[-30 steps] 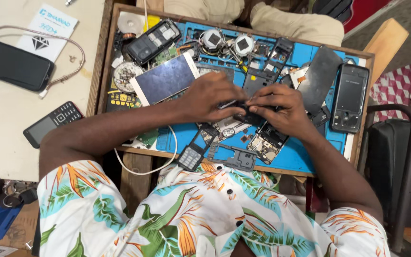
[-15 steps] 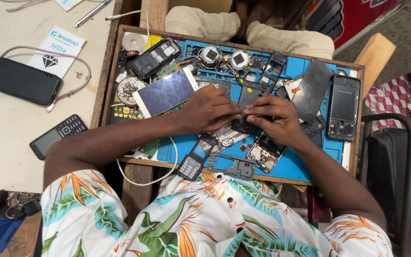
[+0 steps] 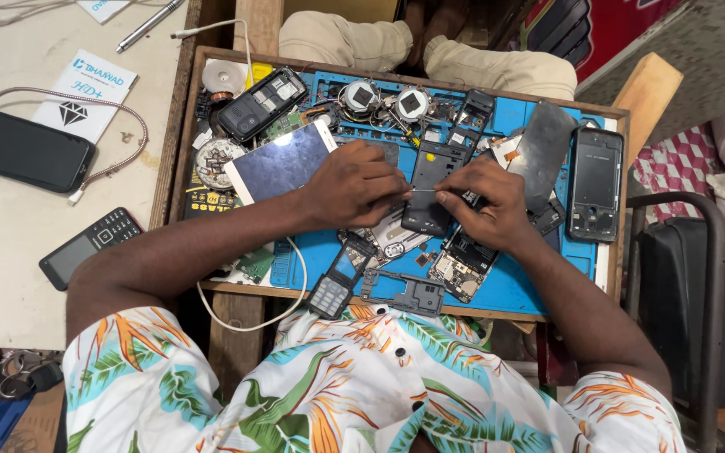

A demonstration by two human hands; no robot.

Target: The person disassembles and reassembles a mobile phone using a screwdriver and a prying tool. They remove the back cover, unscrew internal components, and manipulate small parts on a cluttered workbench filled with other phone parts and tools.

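— Phone frame (image 3: 428, 189), the dark one: where does it sit now?

— On the blue mat (image 3: 513, 285) in the wooden tray (image 3: 179, 134), between the two hands. A second ago both hands lay clasped close over it and hid most of it; now they have drawn a little apart and the frame shows.

— And the fingers?

— The left hand (image 3: 354, 184) is pinched at its fingertips on one end of a thin metal tool or wire (image 3: 421, 191); the right hand (image 3: 488, 205) grips the other end. It lies stretched across the frame. I cannot tell what it is exactly.

— What does that tell you?

— I judge the work has gone from holding the part to fine picking at it.

— What lies around?

— A white tablet (image 3: 283, 164) just left of the left hand, a small keypad phone (image 3: 336, 281) below, a bare circuit board (image 3: 461, 267) under the right wrist.
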